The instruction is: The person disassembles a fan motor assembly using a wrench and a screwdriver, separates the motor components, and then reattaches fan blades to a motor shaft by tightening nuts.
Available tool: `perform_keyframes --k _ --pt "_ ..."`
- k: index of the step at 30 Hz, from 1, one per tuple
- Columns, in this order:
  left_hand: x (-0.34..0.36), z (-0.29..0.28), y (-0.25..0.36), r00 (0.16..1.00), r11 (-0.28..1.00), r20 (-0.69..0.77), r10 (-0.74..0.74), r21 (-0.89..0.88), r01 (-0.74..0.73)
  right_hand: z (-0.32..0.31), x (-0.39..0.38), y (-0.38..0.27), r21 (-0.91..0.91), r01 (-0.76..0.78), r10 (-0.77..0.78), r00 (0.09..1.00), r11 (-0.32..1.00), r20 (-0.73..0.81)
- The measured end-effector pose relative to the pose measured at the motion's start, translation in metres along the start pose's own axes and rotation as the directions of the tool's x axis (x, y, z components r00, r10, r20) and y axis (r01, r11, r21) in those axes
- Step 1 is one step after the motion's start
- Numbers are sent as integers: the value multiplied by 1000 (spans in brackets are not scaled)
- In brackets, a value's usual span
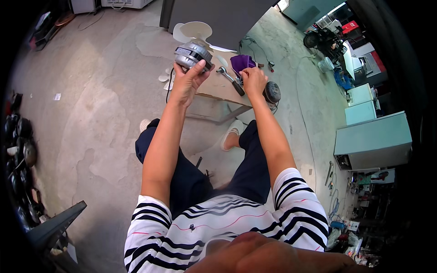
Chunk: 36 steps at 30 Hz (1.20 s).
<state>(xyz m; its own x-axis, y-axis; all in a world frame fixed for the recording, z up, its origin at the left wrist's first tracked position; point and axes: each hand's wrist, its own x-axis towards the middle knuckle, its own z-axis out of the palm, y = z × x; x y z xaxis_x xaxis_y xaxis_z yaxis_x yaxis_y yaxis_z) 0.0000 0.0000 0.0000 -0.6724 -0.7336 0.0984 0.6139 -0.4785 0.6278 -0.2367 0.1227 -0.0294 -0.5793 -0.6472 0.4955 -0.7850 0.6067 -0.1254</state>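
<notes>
My left hand grips a silver motor with a dark band and a black cord. White fan blades show just behind the motor; I cannot tell whether they are joined to it. My right hand is closed in a pinch beside a purple cloth or bag, its fingertips holding something I cannot make out. A ratchet wrench lies between my hands on a low bench. A dark motor-like piece is at the bench's right end.
A grey cabinet stands behind the bench. Appliance casings, a motorbike and scattered parts line the right side. Dark rounded parts are piled at left. A loose cable crosses the concrete floor at right.
</notes>
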Motion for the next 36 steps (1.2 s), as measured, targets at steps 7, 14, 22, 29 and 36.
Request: perform_keyframes --k 7,14,22,29,36 --pt "5 -13 3 971 935 162 -174 -281 214 20 2 0 -56 201 -198 978 978 59" --pt "-1 -8 6 862 698 395 -317 -519 494 37 -15 -8 -35 246 -234 952 969 198" --pt "20 -19 -23 967 909 -53 -250 -357 215 34 -9 -19 -203 300 -270 949 932 164" --pt "22 -12 -22 958 968 -191 -214 -171 182 -26 1 -6 554 -205 27 950 806 312" --pt "18 -14 -19 948 908 -10 -319 -288 303 -139 -7 -62 733 -262 -191 861 627 471"
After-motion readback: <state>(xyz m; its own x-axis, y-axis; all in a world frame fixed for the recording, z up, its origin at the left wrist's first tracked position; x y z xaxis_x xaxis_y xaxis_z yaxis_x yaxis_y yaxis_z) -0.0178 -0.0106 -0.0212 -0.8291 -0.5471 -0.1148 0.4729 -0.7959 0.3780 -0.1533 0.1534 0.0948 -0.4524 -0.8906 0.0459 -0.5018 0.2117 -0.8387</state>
